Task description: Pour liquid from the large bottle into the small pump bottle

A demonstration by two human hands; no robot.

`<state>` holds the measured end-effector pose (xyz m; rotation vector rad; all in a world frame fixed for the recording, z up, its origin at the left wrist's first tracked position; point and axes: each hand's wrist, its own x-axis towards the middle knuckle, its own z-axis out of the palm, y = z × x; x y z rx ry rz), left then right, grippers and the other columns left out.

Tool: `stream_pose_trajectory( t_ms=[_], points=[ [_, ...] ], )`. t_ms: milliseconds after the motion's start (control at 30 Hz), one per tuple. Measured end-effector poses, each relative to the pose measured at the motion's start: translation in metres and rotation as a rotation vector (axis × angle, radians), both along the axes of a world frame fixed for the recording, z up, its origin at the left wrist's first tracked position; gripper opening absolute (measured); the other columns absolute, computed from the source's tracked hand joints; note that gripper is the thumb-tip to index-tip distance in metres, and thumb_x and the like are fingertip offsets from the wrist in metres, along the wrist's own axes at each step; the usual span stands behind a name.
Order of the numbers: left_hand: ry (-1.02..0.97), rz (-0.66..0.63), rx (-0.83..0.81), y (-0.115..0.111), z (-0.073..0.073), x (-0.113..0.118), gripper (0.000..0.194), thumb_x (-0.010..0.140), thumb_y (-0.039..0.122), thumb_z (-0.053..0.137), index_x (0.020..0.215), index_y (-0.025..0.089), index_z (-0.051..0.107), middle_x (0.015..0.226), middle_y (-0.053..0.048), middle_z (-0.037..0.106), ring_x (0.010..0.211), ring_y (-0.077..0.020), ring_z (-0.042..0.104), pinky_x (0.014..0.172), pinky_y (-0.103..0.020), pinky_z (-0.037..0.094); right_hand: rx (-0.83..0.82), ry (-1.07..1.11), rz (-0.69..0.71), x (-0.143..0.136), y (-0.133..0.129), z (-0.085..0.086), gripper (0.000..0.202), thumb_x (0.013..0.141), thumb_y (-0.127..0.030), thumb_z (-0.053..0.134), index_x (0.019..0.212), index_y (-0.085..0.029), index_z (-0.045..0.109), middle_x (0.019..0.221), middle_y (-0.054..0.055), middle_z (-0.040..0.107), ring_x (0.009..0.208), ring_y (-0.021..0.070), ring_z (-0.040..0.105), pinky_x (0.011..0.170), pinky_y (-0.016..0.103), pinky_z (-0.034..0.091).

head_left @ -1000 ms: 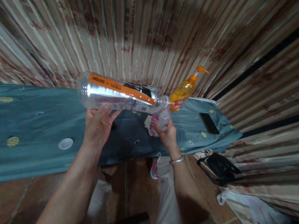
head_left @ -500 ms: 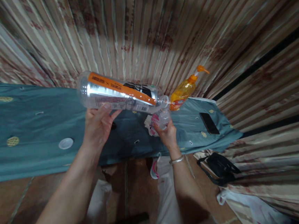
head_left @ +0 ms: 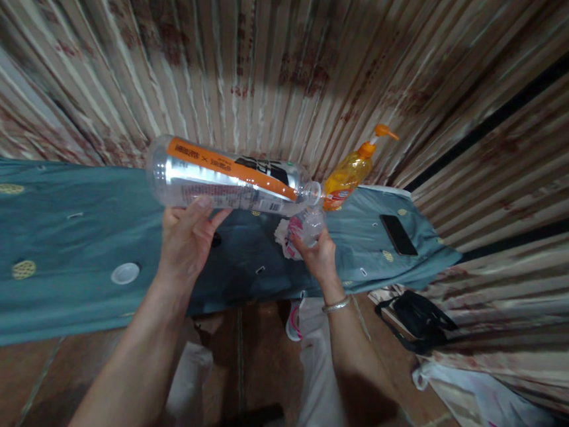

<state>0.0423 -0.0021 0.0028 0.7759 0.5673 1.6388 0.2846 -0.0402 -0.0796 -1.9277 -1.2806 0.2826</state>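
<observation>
My left hand (head_left: 188, 238) grips a large clear plastic bottle (head_left: 228, 177) with an orange and silver label. The bottle lies nearly level in the air, its mouth pointing right. Under that mouth my right hand (head_left: 320, 251) holds a small clear plastic bottle (head_left: 312, 221) with its neck up against the larger one's opening. Whether the two rims touch, I cannot tell. Behind them stands a pump bottle (head_left: 348, 178) of yellow liquid with an orange pump head. A crumpled white and pink wrapper or cloth (head_left: 289, 238) shows beside my right fingers.
A teal patterned cloth (head_left: 79, 222) covers the long narrow table. On it are a white round lid or dish (head_left: 125, 273) and a black phone (head_left: 399, 235). A pleated curtain (head_left: 218, 55) hangs behind. A black bag (head_left: 419, 318) sits low on the right.
</observation>
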Motion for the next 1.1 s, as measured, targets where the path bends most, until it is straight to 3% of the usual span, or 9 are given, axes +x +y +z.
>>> stream_pose_trajectory(
  t_ms=[200,767,1100],
  points=[
    [0.002,-0.007,0.011,-0.0010,0.0010,0.0009,0.052,0.062,0.029,0.097,0.105,0.025,0.069,0.086,-0.001,0.079,0.095,-0.0243,0.077,0.087,-0.036,0.063,0.029,-0.009,0.000,0.0014,0.0003,-0.0027,0.062,0.073,-0.056,0.081,0.122,-0.021,0.063,0.095,0.008,0.080,0.086,0.0277,0.076,0.068,0.032,0.054],
    [0.040,-0.010,0.008,-0.0019,0.0017,-0.0005,0.039,0.060,0.033,0.099,0.086,0.027,0.069,0.082,-0.001,0.079,0.095,-0.0256,0.077,0.091,-0.039,0.065,0.031,0.006,0.004,0.0018,0.0008,-0.0042,0.063,0.074,-0.056,0.080,0.122,-0.019,0.062,0.093,0.008,0.080,0.084,0.0271,0.076,0.068,0.032,0.055],
    [0.005,-0.001,0.009,-0.0016,0.0019,0.0011,0.041,0.058,0.032,0.099,0.087,0.026,0.071,0.085,0.000,0.080,0.088,-0.0221,0.077,0.086,-0.036,0.066,0.048,-0.021,0.015,0.0033,0.0013,-0.0071,0.062,0.075,-0.058,0.078,0.122,-0.021,0.063,0.094,0.009,0.080,0.085,0.0273,0.075,0.066,0.032,0.054]
  ],
)
